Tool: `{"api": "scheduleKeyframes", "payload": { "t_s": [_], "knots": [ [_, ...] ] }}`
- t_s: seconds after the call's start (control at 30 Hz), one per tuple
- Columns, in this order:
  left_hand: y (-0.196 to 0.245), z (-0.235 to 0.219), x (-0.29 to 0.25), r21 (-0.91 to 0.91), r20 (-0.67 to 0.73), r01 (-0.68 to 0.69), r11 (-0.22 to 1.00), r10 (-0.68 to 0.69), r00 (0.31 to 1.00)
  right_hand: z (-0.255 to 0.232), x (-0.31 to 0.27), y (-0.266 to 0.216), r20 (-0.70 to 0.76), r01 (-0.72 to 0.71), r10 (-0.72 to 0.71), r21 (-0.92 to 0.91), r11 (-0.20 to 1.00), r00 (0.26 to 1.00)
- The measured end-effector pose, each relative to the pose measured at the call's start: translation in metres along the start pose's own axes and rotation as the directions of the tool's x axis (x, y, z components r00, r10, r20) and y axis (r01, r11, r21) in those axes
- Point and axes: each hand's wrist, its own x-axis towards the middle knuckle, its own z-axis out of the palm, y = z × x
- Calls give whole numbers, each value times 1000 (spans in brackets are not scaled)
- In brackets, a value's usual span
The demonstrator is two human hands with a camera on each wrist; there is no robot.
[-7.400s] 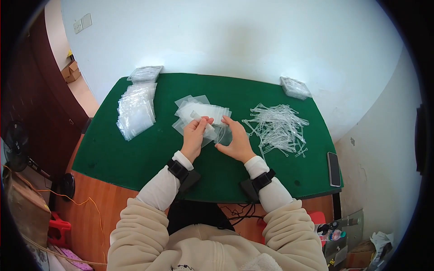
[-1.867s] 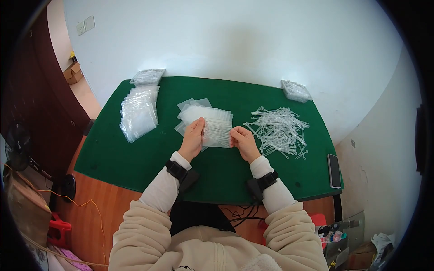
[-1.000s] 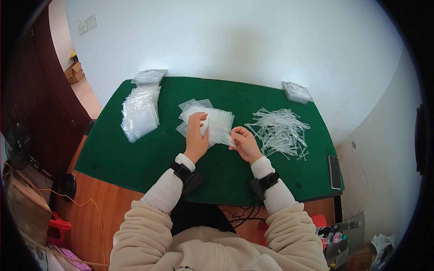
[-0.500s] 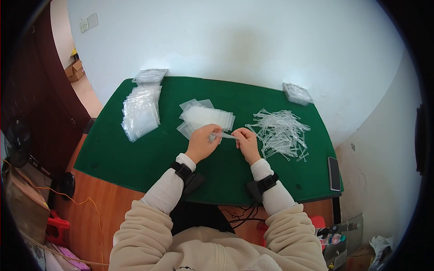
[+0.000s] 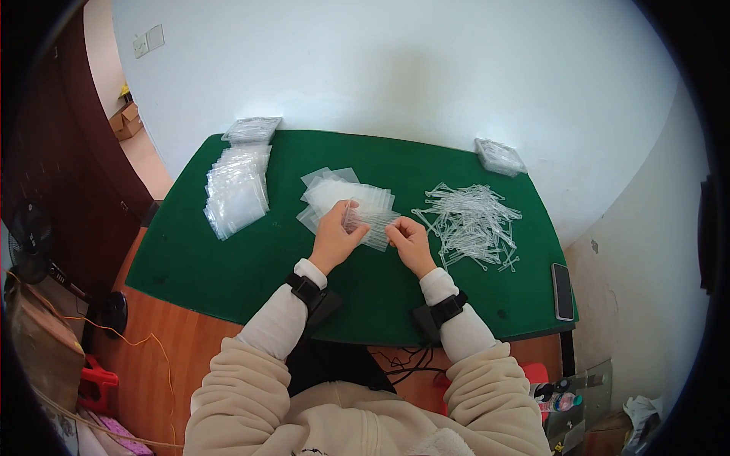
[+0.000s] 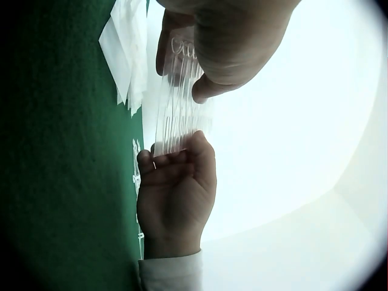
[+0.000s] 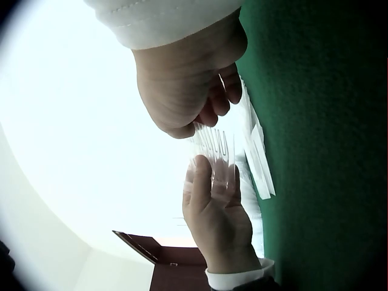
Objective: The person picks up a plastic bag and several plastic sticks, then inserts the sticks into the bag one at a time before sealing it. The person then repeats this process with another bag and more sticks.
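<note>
Both hands hold a small clear plastic bag (image 5: 374, 226) between them, in front of the loose bag pile. Several thin clear sticks with looped ends lie side by side in it, as the left wrist view shows. My left hand (image 5: 333, 239) pinches the bag's left end, thumb on the near face and fingers behind. At the right end, the fingertips of my right hand (image 5: 413, 247) pinch the edge. Behind the held bag lies a spread pile of flat clear bags (image 5: 327, 190). Right of the hands is a heap of loose clear looped sticks (image 5: 471, 224).
An overlapping row of clear bags (image 5: 236, 199) lies on the green table (image 5: 205, 273) at left. Packed clear stacks stand at the back left (image 5: 252, 129) and back right (image 5: 499, 156), near the wall. A phone (image 5: 562, 292) rests by the right edge.
Half a second ago the held bag appeared nearly edge-on; now its face tilts up toward the head camera. The left hand's fingers have shifted on it. The piles look unchanged.
</note>
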Motion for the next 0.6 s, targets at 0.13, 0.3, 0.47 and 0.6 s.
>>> {"api": "scheduleKeyframes", "payload": {
  "t_s": [0.13,0.3,0.47,0.6],
  "knots": [
    [0,0,0,-62,-25,10,998,-12,1000,-1,0,3,18,-7,8,-28,1000,1000],
    [-11,-7,6,21,2,92,996,-92,996,-1,-1,3,70,24,-22,-32,999,997],
    [-23,-8,9,337,-28,-108,935,124,992,-2,-4,-5,141,44,-41,-20,999,989],
    [-21,-7,6,-8,178,16,1000,-15,984,-5,1,0,-15,1,4,297,955,1000]
  ]
}}
